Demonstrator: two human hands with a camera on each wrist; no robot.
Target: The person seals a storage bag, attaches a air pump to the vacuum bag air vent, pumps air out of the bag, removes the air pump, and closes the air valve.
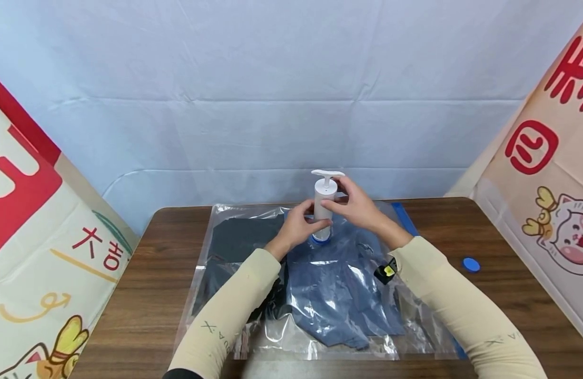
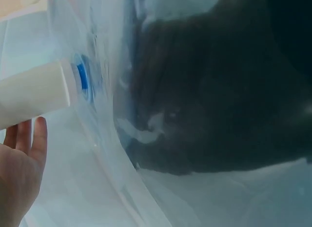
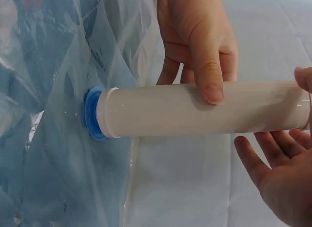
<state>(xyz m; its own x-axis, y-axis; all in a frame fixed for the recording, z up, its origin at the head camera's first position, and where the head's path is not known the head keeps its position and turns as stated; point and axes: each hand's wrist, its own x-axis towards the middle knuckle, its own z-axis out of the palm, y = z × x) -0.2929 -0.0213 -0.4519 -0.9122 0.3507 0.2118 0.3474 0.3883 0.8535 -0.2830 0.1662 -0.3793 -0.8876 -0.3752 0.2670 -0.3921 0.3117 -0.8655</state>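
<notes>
A white hand pump (image 1: pixel 323 202) with a T-shaped handle (image 1: pixel 327 173) stands upright over a clear vacuum storage bag (image 1: pixel 277 334). Its base meets the blue valve (image 3: pixel 92 114) of the bag. My left hand (image 1: pixel 298 227) holds the lower barrel, with the thumb across its front in the right wrist view. Higher up, just below the handle, my right hand (image 1: pixel 355 205) grips the barrel between thumb and fingers. Inside the bag lie a dark folded cloth (image 1: pixel 246 239) on the left and a blue cloth (image 1: pixel 329 295) on the right.
A round blue cap (image 1: pixel 471 264) lies on the brown wooden table (image 1: pixel 144 295), right of the bag. Along the bag's right side runs a blue strip (image 1: pixel 405 218). A pale cloth backdrop (image 1: pixel 272 100) hangs behind the table, with printed banners (image 1: pixel 540 173) at both sides.
</notes>
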